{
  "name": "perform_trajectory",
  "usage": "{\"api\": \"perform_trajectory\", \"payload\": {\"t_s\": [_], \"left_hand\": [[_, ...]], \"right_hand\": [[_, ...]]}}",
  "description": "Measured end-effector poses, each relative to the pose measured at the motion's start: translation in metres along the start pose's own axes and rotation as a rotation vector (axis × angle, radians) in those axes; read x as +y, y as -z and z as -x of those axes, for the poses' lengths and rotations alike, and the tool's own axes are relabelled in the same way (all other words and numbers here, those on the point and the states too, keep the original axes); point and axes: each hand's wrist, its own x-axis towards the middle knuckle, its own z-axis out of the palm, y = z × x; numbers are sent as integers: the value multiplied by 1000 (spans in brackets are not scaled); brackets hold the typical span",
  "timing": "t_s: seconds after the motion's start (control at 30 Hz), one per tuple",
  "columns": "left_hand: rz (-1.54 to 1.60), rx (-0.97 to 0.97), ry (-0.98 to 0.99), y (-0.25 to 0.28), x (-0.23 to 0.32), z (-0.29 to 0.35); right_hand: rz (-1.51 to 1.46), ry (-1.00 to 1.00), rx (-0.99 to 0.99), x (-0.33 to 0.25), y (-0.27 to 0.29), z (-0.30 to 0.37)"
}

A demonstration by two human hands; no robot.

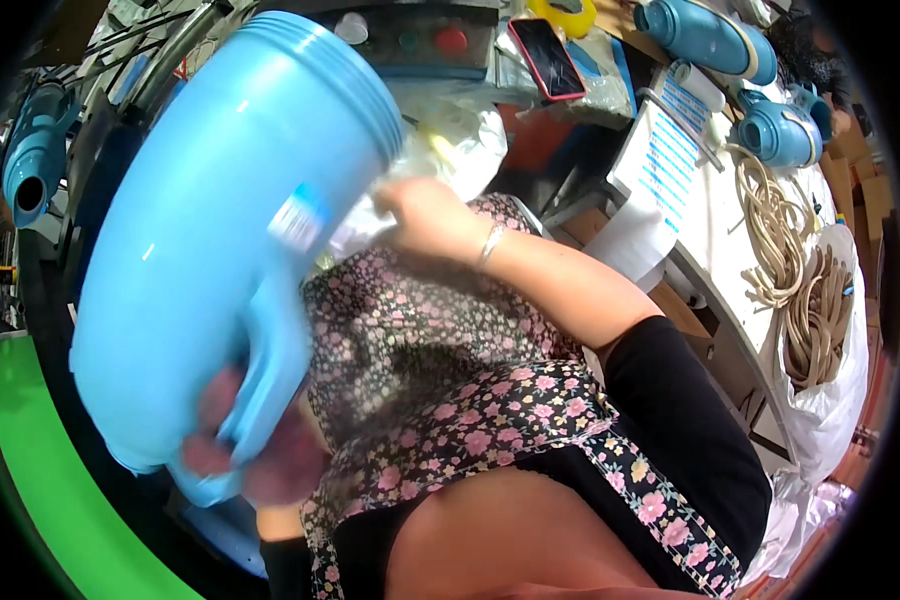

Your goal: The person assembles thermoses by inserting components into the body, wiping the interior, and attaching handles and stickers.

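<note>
A large light-blue thermos jug [195, 220] fills the left of the view, tilted, its ribbed end up and to the right. My left hand [282, 462] is closed round its handle [275, 350], fingers passing through the loop; motion blurs them. A small white-and-blue label [300, 217] is on the jug's side. Close beside the label, my right hand [432, 222] has its fingers curled in. What it holds, if anything, is hard to make out. Crumpled clear plastic [475, 150] lies just beyond that hand.
More blue jugs lie at the far right [715, 40], right [782, 132] and far left [35, 160]. A phone [547, 60] and yellow tape roll [570, 15] are at the back. A sheet of labels [670, 150] and coiled straps [770, 235] lie on the right-hand table. Green surface [40, 470] at left.
</note>
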Motion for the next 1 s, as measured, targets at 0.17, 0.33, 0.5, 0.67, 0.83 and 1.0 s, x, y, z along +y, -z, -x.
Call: {"api": "perform_trajectory", "payload": {"t_s": [0.17, 0.33, 0.5, 0.67, 0.83, 1.0], "left_hand": [[-748, -3, 104, 80, 61, 12], [-918, 669, 135, 91, 51, 13], [-1094, 453, 199, 107, 56, 34], [-918, -49, 476, 129, 75, 6], [-746, -245, 733, 131, 47, -27], [-792, -289, 707, 136, 44, -9]], "right_hand": [[425, -399, -161, 111, 7, -70], [375, -437, -131, 183, -9, -69], [411, -403, -109, 154, 21, -81], [212, 92, -235, 4, 74, -55], [466, 1021, -318, -135, 65, -21], [580, 673, -367, -145, 98, 20]]}}
